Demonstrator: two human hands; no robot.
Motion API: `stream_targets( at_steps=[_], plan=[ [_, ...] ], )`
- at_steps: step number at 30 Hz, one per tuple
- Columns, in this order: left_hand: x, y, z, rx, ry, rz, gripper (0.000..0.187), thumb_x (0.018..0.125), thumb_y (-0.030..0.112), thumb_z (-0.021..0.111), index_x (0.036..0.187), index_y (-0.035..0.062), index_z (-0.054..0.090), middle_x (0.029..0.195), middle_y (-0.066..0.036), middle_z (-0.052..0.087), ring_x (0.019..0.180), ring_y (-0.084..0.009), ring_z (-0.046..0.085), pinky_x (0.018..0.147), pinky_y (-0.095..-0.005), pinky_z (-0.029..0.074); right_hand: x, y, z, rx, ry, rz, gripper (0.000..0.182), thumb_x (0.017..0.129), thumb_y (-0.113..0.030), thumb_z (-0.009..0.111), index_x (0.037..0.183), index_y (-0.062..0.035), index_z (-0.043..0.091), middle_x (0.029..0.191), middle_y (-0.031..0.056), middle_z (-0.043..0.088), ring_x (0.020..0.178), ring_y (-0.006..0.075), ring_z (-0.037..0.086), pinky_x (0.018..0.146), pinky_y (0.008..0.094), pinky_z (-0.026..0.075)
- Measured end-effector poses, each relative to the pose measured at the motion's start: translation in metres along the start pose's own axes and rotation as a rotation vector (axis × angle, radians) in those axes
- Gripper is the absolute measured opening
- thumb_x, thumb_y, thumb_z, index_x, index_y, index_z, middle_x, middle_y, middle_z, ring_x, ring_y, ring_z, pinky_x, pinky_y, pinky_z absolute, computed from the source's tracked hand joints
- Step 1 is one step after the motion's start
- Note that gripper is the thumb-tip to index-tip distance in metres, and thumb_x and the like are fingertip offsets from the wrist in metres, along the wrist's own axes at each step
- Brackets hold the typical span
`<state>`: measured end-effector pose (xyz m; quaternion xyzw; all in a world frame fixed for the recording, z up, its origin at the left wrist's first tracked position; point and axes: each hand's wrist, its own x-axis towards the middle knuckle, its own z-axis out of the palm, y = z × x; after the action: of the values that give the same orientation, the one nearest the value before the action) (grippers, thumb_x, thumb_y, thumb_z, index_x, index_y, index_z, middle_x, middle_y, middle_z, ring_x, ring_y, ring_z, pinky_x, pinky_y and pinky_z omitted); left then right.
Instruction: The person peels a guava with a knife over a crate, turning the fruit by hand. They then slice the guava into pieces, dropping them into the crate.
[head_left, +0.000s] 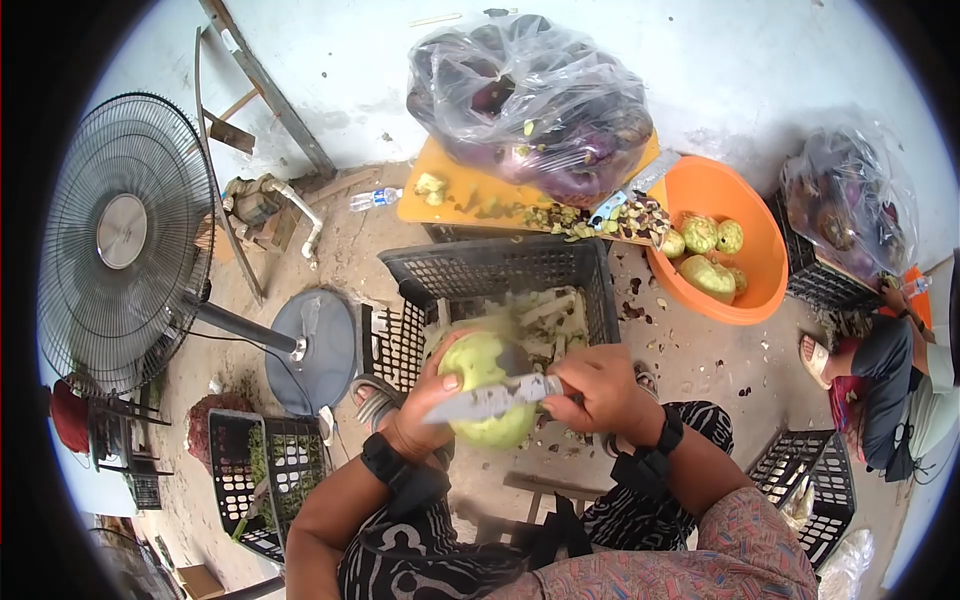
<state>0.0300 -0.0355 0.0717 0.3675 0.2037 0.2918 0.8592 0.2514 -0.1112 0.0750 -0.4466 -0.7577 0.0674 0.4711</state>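
Note:
My left hand [418,412] grips a large, round, pale-green peeled vegetable [472,362] from its left side, with the thumb on top. Closed around a knife handle is my right hand [606,390]. The broad blade of the knife [484,403] lies flat across the front of the vegetable, pointing left toward my left thumb. A dark patch shows on the vegetable's upper right, blurred by motion. Below and beyond my hands stands a black plastic crate [500,268] with peel scraps in it. The exact kind of vegetable cannot be made out.
A yellow board [440,160] bears peelings and a plastic bag of purple vegetables [530,110]. An orange basin [755,285] holds several peeled ones. At left are a standing fan [122,232] and a crate [235,470]. Another person [885,370] sits at right, near another bag [850,190].

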Motion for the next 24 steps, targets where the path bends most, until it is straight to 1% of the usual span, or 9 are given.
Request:
stream_targets(
  at_steps=[1,3,11,13,19,23,24],
  plan=[
    [-0.001,0.001,0.001,-0.001,0.002,0.001,0.065,0.079,0.030,0.067,0.132,0.0022,0.041,0.119,-0.012,0.056,0.108,-0.0232,0.059,0.094,-0.0349,0.048,0.000,-0.001,0.000,0.026,-0.011,-0.028,0.027,0.077,-0.027,0.073,0.066,-0.0117,0.054,0.057,0.0020,0.052,0.047,0.0243,0.053,0.042,0.0344,0.039],
    [-0.002,0.003,0.001,0.011,0.052,0.023,0.066,0.079,0.030,0.067,0.132,0.0022,0.040,0.120,-0.012,0.055,0.109,-0.0225,0.058,0.094,-0.0345,0.048,-0.002,-0.003,0.002,0.015,-0.024,-0.012,0.027,0.076,-0.027,0.074,0.066,-0.0118,0.054,0.057,0.0020,0.051,0.047,0.0242,0.053,0.042,0.0345,0.039],
    [-0.001,0.001,-0.005,0.019,0.042,-0.003,0.068,0.078,0.032,0.067,0.132,0.0023,0.040,0.119,-0.012,0.054,0.108,-0.0222,0.058,0.094,-0.0347,0.048,-0.002,0.000,0.003,0.000,-0.018,0.041,0.028,0.075,-0.028,0.075,0.065,-0.0122,0.054,0.056,0.0019,0.051,0.047,0.0240,0.053,0.043,0.0346,0.040],
    [-0.001,0.001,-0.005,0.036,0.026,-0.008,0.069,0.077,0.033,0.068,0.132,0.0022,0.041,0.119,-0.012,0.055,0.107,-0.0224,0.059,0.094,-0.0349,0.048,-0.002,0.003,0.000,-0.018,-0.063,0.052,0.028,0.075,-0.028,0.075,0.065,-0.0122,0.054,0.056,0.0024,0.051,0.048,0.0247,0.053,0.043,0.0347,0.040],
    [0.000,0.003,-0.003,0.083,0.004,0.006,0.072,0.074,0.033,0.070,0.132,0.0015,0.041,0.117,-0.012,0.056,0.107,-0.0217,0.060,0.094,-0.0344,0.049,-0.004,0.003,0.001,-0.011,-0.025,0.015,0.029,0.076,-0.029,0.074,0.065,-0.0120,0.054,0.057,0.0032,0.051,0.048,0.0260,0.054,0.043,0.0357,0.040],
    [-0.001,0.004,-0.002,0.058,0.045,-0.019,0.073,0.073,0.031,0.072,0.132,0.0012,0.041,0.118,-0.012,0.057,0.108,-0.0216,0.059,0.095,-0.0350,0.049,-0.003,0.008,0.003,-0.019,-0.036,0.063,0.029,0.077,-0.030,0.073,0.065,-0.0119,0.053,0.057,0.0034,0.052,0.049,0.0262,0.054,0.044,0.0360,0.040],
    [-0.001,0.004,-0.001,0.056,0.063,-0.016,0.074,0.072,0.030,0.073,0.132,0.0011,0.041,0.119,-0.012,0.057,0.109,-0.0218,0.059,0.095,-0.0355,0.049,-0.003,0.008,0.004,-0.007,-0.015,0.038,0.025,0.078,-0.027,0.070,0.068,-0.0086,0.057,0.056,0.0044,0.050,0.046,0.0253,0.052,0.044,0.0347,0.040]
  ],
)
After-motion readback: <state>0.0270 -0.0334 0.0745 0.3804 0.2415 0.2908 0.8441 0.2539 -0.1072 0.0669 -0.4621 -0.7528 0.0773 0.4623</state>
